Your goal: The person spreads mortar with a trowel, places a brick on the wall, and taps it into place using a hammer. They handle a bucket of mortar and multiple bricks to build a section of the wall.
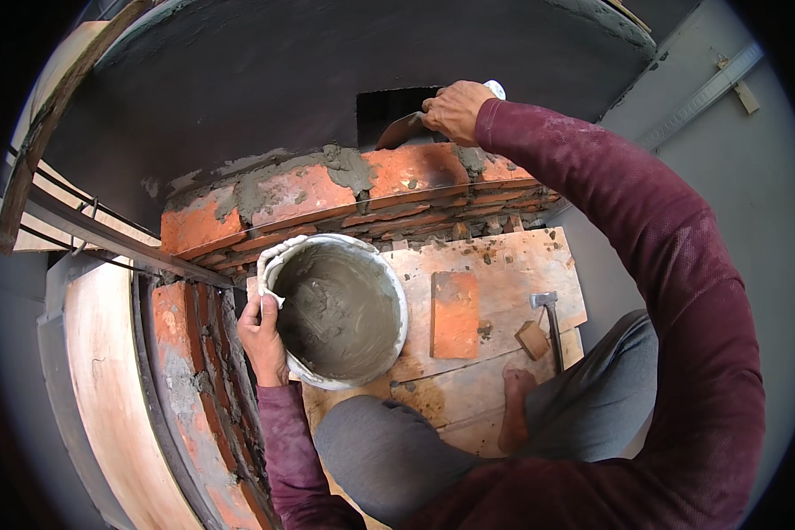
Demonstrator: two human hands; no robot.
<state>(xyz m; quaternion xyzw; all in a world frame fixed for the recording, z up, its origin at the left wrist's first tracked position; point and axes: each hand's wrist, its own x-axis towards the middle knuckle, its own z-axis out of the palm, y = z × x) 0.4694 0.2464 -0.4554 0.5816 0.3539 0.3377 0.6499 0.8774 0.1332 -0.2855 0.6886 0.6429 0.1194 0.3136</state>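
My right hand (455, 112) is closed around a trowel, its blade (401, 132) angled down just above the top course of a brick wall (415, 173). Behind the blade is a dark rectangular opening (382, 113) in the grey wall. Wet mortar (349, 168) lies in lumps on and between the bricks. With its fingers over the rim, my left hand (263, 340) grips a white bucket (402, 296). Grey mortar (336, 309) fills much of the bucket. Most of the trowel's handle is hidden in my right hand.
Wooden boards (539, 256) lie under the bucket and my bare foot. A loose brick (455, 315), a hammer (548, 309) and a small block (532, 339) rest on them. At left run another brick wall (185, 353) and a timber pole (49, 110). A string crosses the brick course.
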